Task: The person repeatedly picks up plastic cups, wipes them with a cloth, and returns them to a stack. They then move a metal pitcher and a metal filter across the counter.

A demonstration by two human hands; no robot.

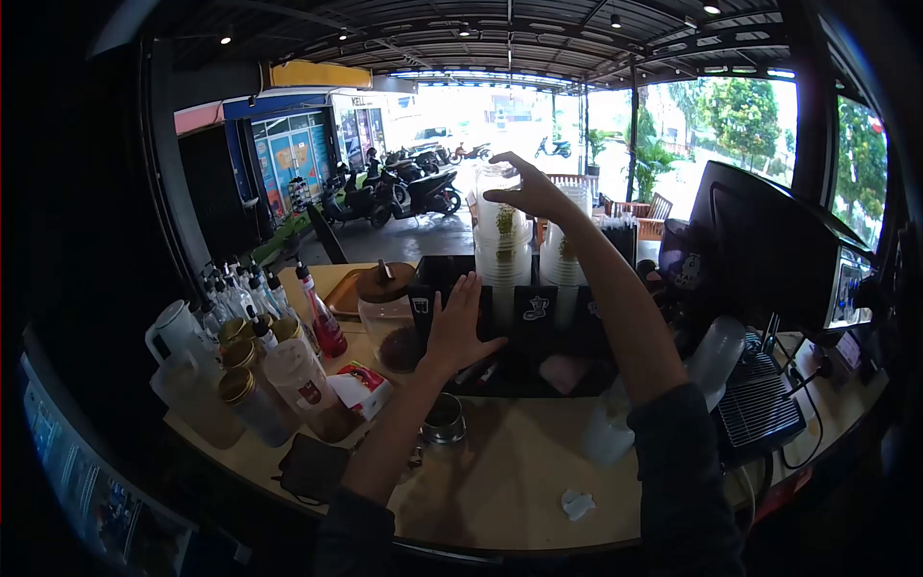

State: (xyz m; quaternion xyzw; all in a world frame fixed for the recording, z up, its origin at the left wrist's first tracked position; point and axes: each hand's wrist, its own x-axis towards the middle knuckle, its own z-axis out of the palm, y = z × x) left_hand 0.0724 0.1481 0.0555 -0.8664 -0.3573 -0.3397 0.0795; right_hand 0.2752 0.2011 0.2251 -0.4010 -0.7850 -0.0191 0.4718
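Cups [506, 252], organizer [536, 332] (in front), jar [385, 315], bottles [328, 333]

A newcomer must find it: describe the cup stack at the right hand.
On the wooden counter, find the black organizer. The translucent cup stack rises from it, left of another stack, and only it has the right hand at its top.

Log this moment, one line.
Right hand: curved at top of clear plastic cup stack, grip unclear | Left hand: open before black boxy organizer
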